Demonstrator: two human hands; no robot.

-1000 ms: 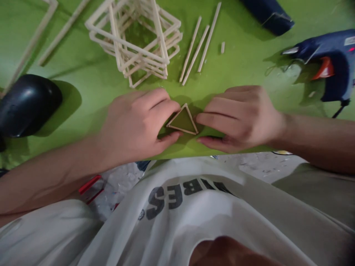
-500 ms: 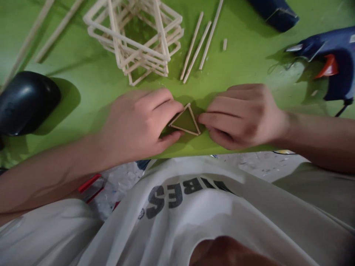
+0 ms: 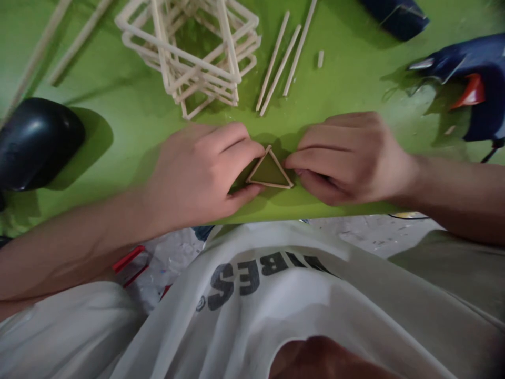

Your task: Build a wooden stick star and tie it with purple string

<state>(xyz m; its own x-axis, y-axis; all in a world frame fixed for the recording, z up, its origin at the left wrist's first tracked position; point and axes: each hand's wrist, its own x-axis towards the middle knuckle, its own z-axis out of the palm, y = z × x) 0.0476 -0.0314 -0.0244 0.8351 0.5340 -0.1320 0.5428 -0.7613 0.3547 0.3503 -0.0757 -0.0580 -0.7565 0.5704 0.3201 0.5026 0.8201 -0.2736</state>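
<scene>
A bright green tabletop [image 3: 355, 79] fills the upper part of my view, its near edge running just above a white shirt [image 3: 236, 337] with dark lettering, and below that edge I can make out a red object [image 3: 128, 259], too little of it showing for me to name. The small triangular stick frame [image 3: 272, 185] is what I am watching: it lies near the table's front edge, between the two hands, one corner pointing away from the wearer. The left hand [image 3: 201, 168] has it by the left side, index fingertip against the upper left stick and thumb against the base, the two spread apart with that corner of the frame between them. On the right hand [image 3: 347, 158] the fingers are curled in together, the index tip right at the frame's right side; whether it touches, or pinches anything against the thumb, I cannot tell. Beyond the hands I see a stacked stick structure [image 3: 179, 52], three loose sticks [image 3: 280, 71] to its right, and a short offcut [image 3: 320, 59] beside them. A blue glue gun [image 3: 489, 68] with an orange trigger lies at far right, and a black computer mouse [image 3: 39, 145] sits at far left, near two longer sticks [image 3: 81, 41].
</scene>
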